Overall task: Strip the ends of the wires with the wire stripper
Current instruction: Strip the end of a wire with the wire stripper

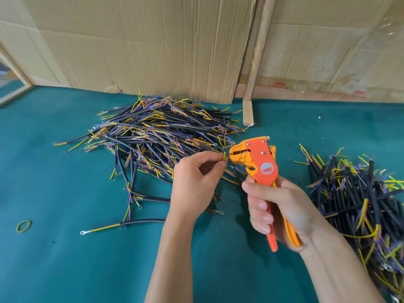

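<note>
Scanning from the left: a green rubber band [23, 226] lies alone on the teal surface [65, 270]; no bin, tray or box holds anything here, so every wire lies loose on the cloth
Stray cable: one black cable with a yellow lead and ring terminal [122, 225] lies apart at the near left; light and limp by the look of it, easy to lift by its black jacket
Left pile: a heap of short black cables [157, 132] with yellow, blue and brown leads fanned out, lying before the cardboard wall [153, 44]; the leads look thin and springy, likely to tangle, so I would draw one out by the jacket rather than the bare end
Left hand: left hand [194, 182] pinches a thin yellow lead [224, 156] between thumb and forefinger, the other fingers loosely curled; the lead's tip sits just beside the tool's mouth; a grip close to the tip seems wise, since so soft a lead would buckle otherwise
Tool: wire stripper [255, 158], orange, stiff and light-looking, its mouth turned toward the lead and standing slightly parted
Right hand: right hand [282, 211] wraps both handles, which are not fully squeezed together
Right pile: a second heap of cables [360, 204] lies at the far right; whether its ends are stripped I cannot tell
</note>
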`<state>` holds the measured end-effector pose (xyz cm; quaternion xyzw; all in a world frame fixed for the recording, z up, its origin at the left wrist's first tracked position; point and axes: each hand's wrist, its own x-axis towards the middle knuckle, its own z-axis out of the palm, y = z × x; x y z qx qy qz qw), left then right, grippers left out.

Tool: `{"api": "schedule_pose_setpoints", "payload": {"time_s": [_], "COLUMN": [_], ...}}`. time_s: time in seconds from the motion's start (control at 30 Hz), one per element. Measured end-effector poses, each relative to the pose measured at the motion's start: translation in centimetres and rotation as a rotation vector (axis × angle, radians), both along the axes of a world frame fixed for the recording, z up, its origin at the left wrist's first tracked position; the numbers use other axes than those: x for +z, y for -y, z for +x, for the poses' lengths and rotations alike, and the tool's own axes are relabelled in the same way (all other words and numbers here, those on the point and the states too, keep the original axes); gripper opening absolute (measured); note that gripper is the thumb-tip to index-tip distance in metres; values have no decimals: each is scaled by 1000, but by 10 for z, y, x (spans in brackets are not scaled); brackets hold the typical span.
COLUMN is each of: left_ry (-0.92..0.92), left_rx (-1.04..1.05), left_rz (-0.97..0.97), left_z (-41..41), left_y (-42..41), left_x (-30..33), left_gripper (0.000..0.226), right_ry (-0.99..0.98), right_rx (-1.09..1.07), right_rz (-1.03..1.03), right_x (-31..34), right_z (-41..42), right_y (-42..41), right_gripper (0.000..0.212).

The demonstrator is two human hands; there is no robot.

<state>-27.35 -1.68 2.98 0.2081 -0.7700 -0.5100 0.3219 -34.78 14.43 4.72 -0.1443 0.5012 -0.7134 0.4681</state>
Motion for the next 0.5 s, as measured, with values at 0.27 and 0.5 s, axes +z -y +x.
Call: {"api": "schedule_pose_setpoints", "payload": {"time_s": [0.27,0.5], "left_ry": [-38,-17], "left_rx": [69,38], "left_rz": [16,-43], "left_z": [-1,-2], "left_y": [2,0], "left_x": [-1,0], "left_gripper": [19,13], "right_ry": [52,-28], "right_rx": [52,91], "right_rz": [-49,15], "right_x": [2,3], "right_z": [-10,-10], "right_y": [-11,-14], "right_gripper": [53,38]}}
